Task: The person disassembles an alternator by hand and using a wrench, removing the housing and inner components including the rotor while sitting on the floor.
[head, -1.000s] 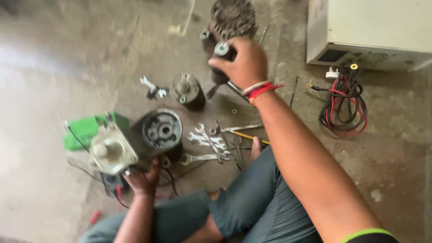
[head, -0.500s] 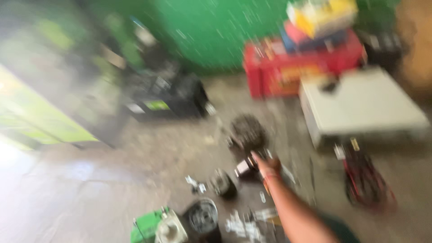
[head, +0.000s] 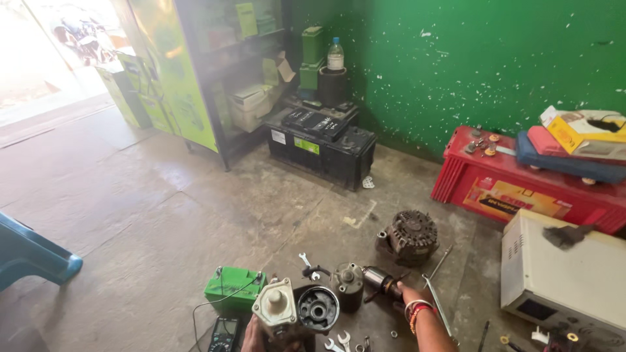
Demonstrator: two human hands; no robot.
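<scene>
You are wearing red and white bangles and thread bands around your right wrist (head: 417, 309), forearm otherwise unsleeved.

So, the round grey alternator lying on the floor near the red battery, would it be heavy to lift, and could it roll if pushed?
The alternator looks like solid cast metal, so probably heavy for its size and stiff. Its body is round and ribbed, so a push might rock it, but it seems to rest flat on the concrete floor, so free rolling looks unlikely. The ribs should give a firm grip.
</scene>
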